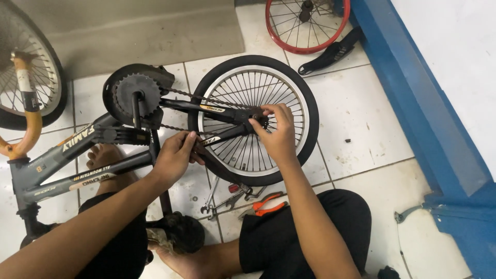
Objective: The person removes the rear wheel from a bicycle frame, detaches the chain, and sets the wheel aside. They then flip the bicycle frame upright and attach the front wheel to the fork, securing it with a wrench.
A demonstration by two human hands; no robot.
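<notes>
A small dark grey bicycle frame [62, 165] lies on its side on the white tiled floor. Its rear wheel [253, 67], black tyre and silver spokes, sits in the frame. My right hand [276, 132] has its fingertips pinched at the rear axle hub [260, 120]. My left hand [175, 155] grips the lower chain stay [227, 134] next to the tyre. The chain [206, 98] runs from the black chainring [137, 95] to the hub.
Wrenches [219, 199] and orange-handled pliers [266, 202] lie on the tiles by my knees. A red rim [310, 49] and a black part [330, 54] lie at the top. A blue wall base [413, 103] runs down the right. Another wheel [31, 82] is at the left.
</notes>
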